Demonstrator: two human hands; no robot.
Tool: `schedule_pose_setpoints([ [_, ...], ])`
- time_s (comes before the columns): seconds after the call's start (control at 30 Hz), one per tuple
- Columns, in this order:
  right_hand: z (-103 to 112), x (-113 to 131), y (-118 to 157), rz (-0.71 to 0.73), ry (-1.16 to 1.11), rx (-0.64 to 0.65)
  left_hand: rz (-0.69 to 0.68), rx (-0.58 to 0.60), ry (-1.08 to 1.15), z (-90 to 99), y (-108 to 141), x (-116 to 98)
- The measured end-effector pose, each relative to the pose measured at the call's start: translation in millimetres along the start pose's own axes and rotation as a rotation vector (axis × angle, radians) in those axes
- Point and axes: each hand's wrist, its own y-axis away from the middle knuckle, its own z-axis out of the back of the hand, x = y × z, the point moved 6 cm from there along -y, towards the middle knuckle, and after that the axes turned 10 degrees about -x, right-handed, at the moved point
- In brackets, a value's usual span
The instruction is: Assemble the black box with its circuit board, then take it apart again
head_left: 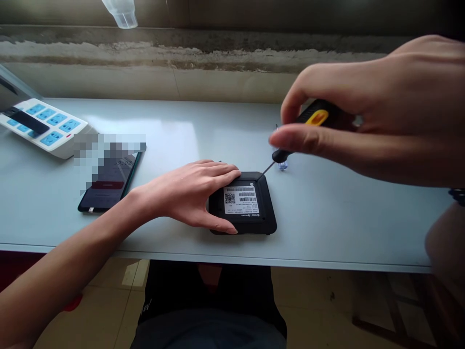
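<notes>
A flat black plastic box (269, 213), with a white label (241, 201) bearing a QR code and barcodes, lies on the table. My left hand (192, 191) is laid over its left end, fingers at the far edge and thumb at the near side, gripping it. In my right hand (378, 111) is a screwdriver (317, 116) with a black and yellow handle, tilted, the fingers closed round it. Its thin shaft reaches the box's far right corner; whether the tip sits in a screw is too small to tell. Just behind the shaft lies a small clear bluish object (282, 166).
A phone (109, 182) lies left of the box, partly blurred out. Farther left stands a white power strip (54, 123) with blue sockets. The white table (345, 232) ends at a wall behind and at my lap in front. Translucent plastic (123, 12) shows at the top.
</notes>
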Motion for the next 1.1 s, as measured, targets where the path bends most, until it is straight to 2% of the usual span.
schedule_pose_setpoints([
  [0.1,-3.4,6.5,0.1,0.104,0.085,0.061,0.001,0.006,-0.002,-0.4,-0.3,0.1],
  [0.23,-1.5,5.0,3.7,0.096,0.148,0.139,-0.005,0.007,-0.004,-0.9,-0.2,-0.4],
  [0.5,-0.4,9.1,1.5,0.062,0.105,0.008,0.002,0.01,-0.01,-0.3,-0.1,-0.7],
  [0.87,13.6,19.0,-7.3,0.019,0.039,0.066,-0.013,-0.002,-0.019,-1.3,1.0,-0.6],
  [0.97,12.3,26.2,-6.9,0.001,0.02,0.094,-0.01,-0.005,-0.009,-1.5,1.6,-0.6],
  [1.1,13.8,41.1,-3.3,0.041,-0.053,0.055,0.007,-0.004,-0.01,-0.9,0.7,0.0],
])
